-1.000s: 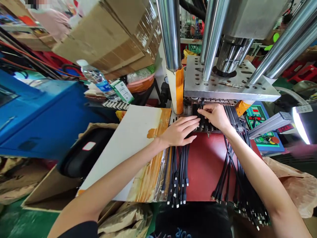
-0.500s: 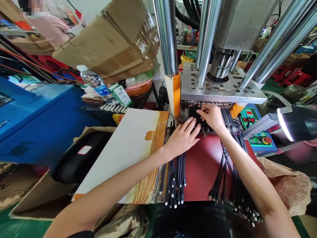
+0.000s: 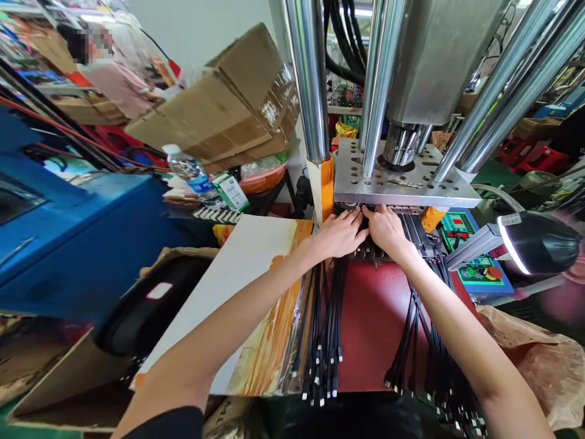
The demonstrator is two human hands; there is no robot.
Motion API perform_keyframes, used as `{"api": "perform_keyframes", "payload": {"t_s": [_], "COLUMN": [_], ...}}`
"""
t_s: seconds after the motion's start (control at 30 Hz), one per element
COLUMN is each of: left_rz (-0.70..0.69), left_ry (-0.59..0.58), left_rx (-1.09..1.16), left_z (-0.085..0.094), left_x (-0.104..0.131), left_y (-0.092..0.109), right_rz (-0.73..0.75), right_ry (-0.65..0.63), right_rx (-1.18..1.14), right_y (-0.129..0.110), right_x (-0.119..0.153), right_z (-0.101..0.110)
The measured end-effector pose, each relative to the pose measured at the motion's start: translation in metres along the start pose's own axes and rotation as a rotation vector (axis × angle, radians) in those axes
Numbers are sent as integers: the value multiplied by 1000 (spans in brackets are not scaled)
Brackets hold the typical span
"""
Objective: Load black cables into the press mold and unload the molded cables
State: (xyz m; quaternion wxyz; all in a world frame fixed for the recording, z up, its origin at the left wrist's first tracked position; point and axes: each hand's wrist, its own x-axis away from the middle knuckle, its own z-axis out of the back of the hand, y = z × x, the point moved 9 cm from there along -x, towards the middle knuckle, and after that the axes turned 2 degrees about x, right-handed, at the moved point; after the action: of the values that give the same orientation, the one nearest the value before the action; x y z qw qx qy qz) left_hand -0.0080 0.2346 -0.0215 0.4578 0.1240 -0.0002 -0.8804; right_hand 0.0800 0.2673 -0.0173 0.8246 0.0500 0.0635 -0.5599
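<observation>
My left hand (image 3: pixel 340 235) lies palm down with its fingers stretched out over the left part of the black metal mould (image 3: pixel 418 235), under the steel press plate (image 3: pixel 406 189). Close beside it, my right hand (image 3: pixel 387 233) rests on the same mould, its thumb held out toward the left fingertips; its other fingers are partly hidden. Whatever lies beneath the palms is covered. Black cables with light metal plug ends (image 3: pixel 322 353) hang at the left of the mould, and more black cables (image 3: pixel 411 341) hang at the right over the dark red work surface (image 3: pixel 365 329).
Shiny steel columns (image 3: pixel 311 91) rise around the mould. A lamp (image 3: pixel 537 242) and a control panel (image 3: pixel 484 274) stand at the right. At the left are a white taped board (image 3: pixel 260 256), a water bottle (image 3: pixel 192 174) and an open carton (image 3: pixel 50 390). A person sits in the background.
Both hands have come together over the mould, covering the black part between them; my left hand has moved forward onto it. The camera view has tilted up slightly.
</observation>
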Motion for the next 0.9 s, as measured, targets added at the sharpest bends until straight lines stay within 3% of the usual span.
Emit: {"api": "perform_keyframes", "payload": {"t_s": [0.17,0.27,0.33,0.43,0.53,0.6,0.7,0.9], "left_rz": [41,56,73,227,440,510,540,544], "left_ry": [67,111,156,202,-69,-189,-220,-198], "left_rx": [-3,32,66,133,126,144,236,496], "left_z": [4,12,17,15,-19,-34,-43,-44], "left_x": [-36,-23,11,87,148,167,165,160], "left_y": [-19,-20,-16,-5,12,24,28,9], "right_rz": [2,22,25,-89,-227,-267,-301,-290], "right_ry": [6,15,64,233,195,114,96,101], "right_rx": [-9,-16,-31,-68,5,45,-4,8], "right_y": [3,3,7,33,60,69,74,67], "right_x": [-35,-21,23,134,241,284,304,295], "right_z": [5,20,29,32,-3,-31,-53,-53]}}
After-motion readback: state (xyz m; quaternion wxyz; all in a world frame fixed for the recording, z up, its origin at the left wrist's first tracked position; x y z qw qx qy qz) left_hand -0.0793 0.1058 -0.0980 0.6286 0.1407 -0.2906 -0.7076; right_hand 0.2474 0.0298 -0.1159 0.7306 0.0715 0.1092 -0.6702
